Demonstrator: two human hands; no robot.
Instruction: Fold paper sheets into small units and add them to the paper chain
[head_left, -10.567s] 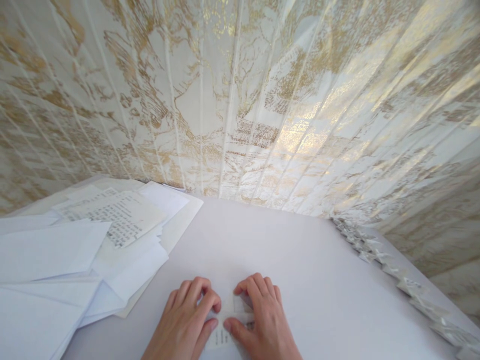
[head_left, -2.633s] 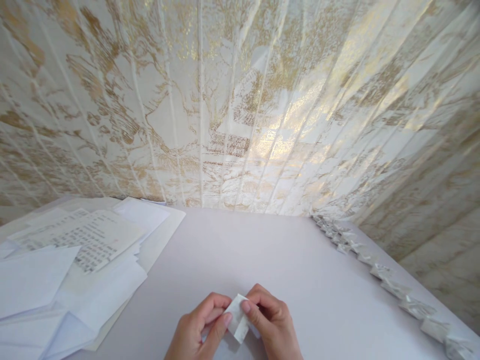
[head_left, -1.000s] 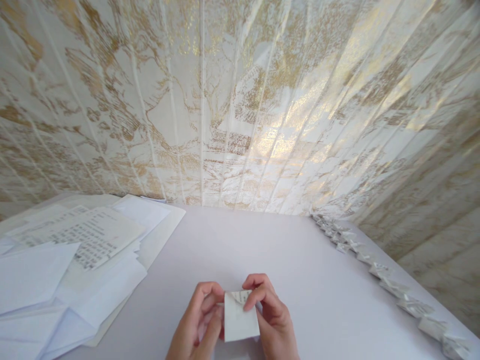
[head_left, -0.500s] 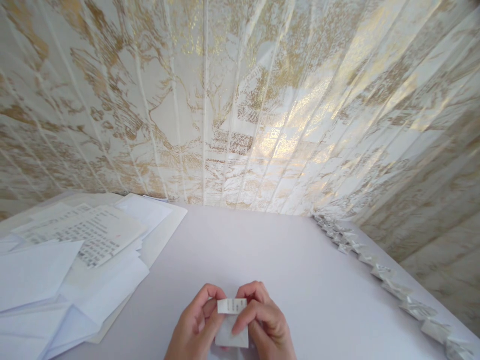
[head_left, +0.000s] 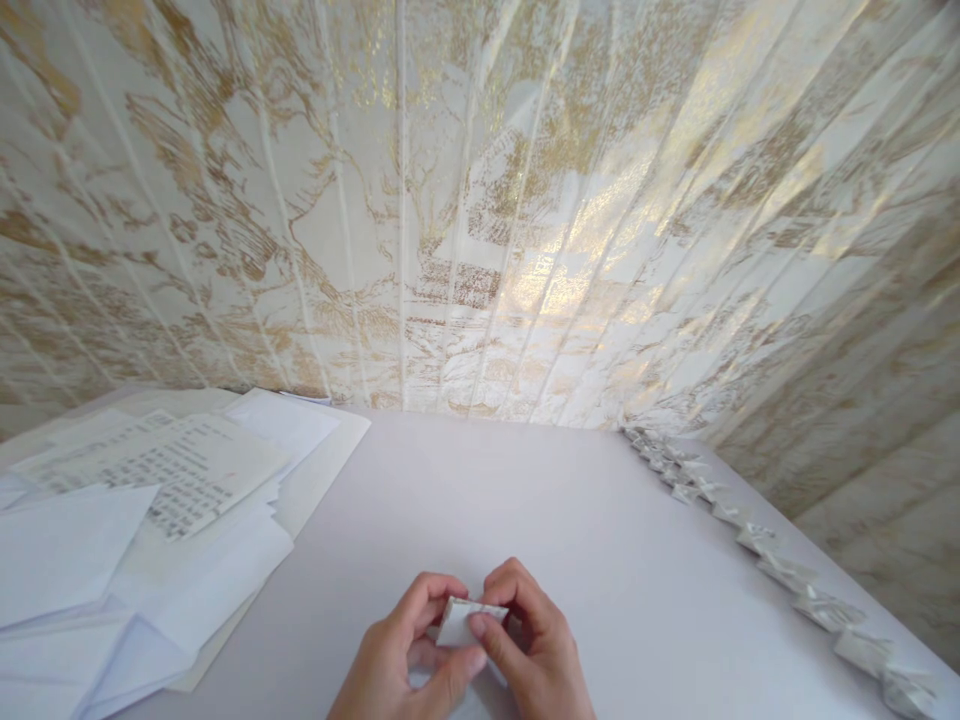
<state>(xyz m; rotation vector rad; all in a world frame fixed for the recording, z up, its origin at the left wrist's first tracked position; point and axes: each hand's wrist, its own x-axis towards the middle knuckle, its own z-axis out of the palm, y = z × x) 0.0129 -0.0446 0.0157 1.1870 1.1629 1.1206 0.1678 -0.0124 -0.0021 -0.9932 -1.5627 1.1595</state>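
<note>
A small folded piece of white paper (head_left: pixel 457 624) is held between both hands above the pale table, near the bottom centre. My left hand (head_left: pixel 409 650) grips its left side, with the thumb low in front and the fingers behind. From the right, my right hand (head_left: pixel 536 640) pinches the paper, its thumb pressed on the front face and its index finger curled over the top edge. Parts of the other fingers are hidden behind the paper and the hands.
Loose sheets of paper (head_left: pixel 217 570), one a printed page (head_left: pixel 225 455), lie heaped at the left. Along the right table edge runs a row of small folded paper pieces (head_left: pixel 825 608). A gold-patterned curtain (head_left: pixel 450 200) hangs behind the table (head_left: pixel 480 490).
The paper has gone from a taller piece with a printed strip on top to a shorter folded one. My right thumb has come onto its front where the index finger was.
</note>
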